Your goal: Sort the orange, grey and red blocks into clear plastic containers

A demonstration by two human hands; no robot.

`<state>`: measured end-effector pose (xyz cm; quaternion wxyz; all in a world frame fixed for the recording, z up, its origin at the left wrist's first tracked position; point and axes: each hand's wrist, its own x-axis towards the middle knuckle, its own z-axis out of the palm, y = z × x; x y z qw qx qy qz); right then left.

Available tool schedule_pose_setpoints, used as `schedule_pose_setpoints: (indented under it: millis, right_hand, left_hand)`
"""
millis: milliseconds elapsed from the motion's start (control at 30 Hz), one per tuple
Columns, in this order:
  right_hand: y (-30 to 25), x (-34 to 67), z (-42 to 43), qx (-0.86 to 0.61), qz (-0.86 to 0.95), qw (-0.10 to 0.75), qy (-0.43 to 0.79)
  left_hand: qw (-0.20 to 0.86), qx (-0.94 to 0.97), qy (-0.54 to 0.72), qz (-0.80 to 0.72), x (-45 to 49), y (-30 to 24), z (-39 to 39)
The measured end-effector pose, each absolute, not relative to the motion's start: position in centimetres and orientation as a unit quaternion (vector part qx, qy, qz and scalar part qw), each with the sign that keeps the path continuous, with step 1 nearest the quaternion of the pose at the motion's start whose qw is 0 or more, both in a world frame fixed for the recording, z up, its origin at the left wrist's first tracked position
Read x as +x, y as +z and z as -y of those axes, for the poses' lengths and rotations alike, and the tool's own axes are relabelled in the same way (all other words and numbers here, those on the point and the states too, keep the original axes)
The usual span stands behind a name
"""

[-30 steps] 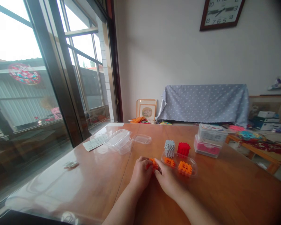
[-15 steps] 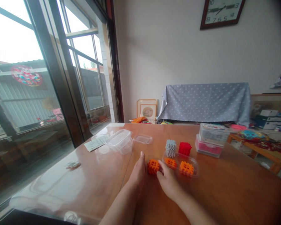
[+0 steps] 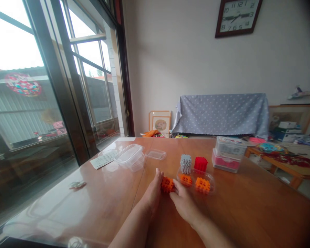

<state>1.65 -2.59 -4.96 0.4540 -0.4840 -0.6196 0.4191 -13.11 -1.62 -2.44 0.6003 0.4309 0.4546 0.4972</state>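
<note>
A stack of orange interlocking plastic pieces [image 3: 167, 185] sits on the table between my hands. My left hand [image 3: 154, 191] is held edge-up, its fingers stretched out and laid along the stack's left side. At the right side, my right hand [image 3: 182, 197] has its thumb and fingers closed on the edge of the stack. Just beyond it is a clear plastic tray [image 3: 191, 172], where one orange stack [image 3: 186, 179] and another orange stack [image 3: 203, 185] lie. A grey stack [image 3: 186, 163] and a red stack [image 3: 201, 164] stand behind the tray.
Clear containers [image 3: 129, 156], a flat clear lid [image 3: 155, 154] and a printed sheet [image 3: 102, 160] lie at the far left. Two stacked lidded boxes [image 3: 227, 155] stand far right, the lower holding pink contents. A small whitish packet [image 3: 76, 185] lies near the left edge.
My left hand has come in against the stack, closing the gap there. My right hand stays on its right side. The whole view has shifted slightly.
</note>
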Motion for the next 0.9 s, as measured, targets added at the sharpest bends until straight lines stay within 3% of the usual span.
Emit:
schedule_pose_setpoints:
  millis: [200,333,467,600,700,900]
  right_hand:
    - [-4.7,2.0,3.0,-0.475,0.566,0.479,0.474]
    - [-5.0,3.0,3.7,-0.489,0.545,0.492,0.471]
    - [-5.3,4.9,4.7,-0.51,0.574,0.504,0.397]
    - [-4.6,7.3,4.9,-0.597,0.644,0.424,0.222]
    - [-3.7,8.7,4.8,-0.659,0.665,0.333,0.11]
    - [-2.5,10.6,4.9,-0.684,0.677,0.27,0.03]
  left_hand:
    - [0.576,0.429,0.518,-0.465,-13.3,-2.4,1.4]
    - [0.473,0.5,0.515,-0.511,-13.8,-2.2,1.4]
    - [0.359,0.628,0.436,-0.536,-14.4,-2.3,1.6]
    - [0.235,0.737,0.318,-0.547,-14.6,-2.5,1.6]
    - [0.202,0.766,0.29,-0.537,-14.5,-2.6,1.3]
    - [0.196,0.768,0.278,-0.542,-14.6,-2.7,0.6]
